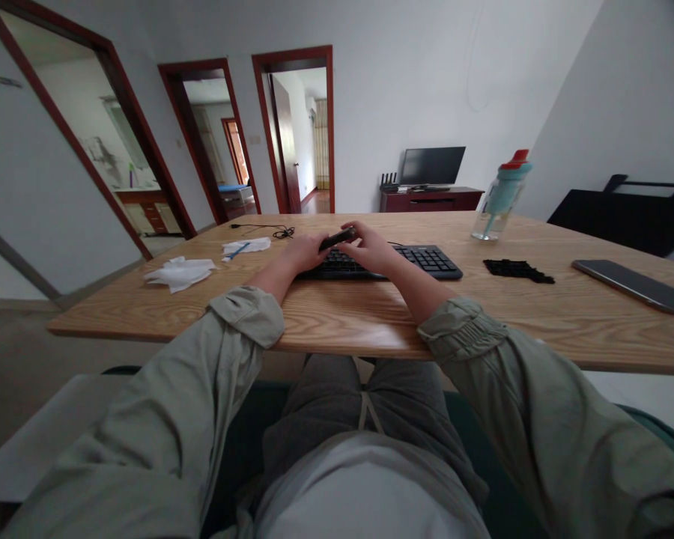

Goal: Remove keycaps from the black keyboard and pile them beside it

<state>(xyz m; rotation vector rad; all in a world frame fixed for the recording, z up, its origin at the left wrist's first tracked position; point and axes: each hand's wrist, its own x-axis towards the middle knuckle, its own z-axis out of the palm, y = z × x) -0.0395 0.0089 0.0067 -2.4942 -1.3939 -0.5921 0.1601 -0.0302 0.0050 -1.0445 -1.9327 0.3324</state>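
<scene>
A black keyboard [427,260] lies on the wooden table in front of me, its middle covered by my hands. Just above its keys, a small dark oblong object [337,239] is held at a slant between both hands; its exact kind I cannot make out. My left hand [308,253] is closed around its left end. On the other end, the fingers of my right hand [369,247] are bent and pinch it. To the right of the keyboard lies a flat cluster of small black pieces [517,270], which look like keycaps.
Crumpled white tissues [180,274], a small blue stick [236,251] on another tissue and a coiled black cable [284,233] lie to the left. A water bottle [499,198] with a red lid stands at the right, near a grey flat device [640,284].
</scene>
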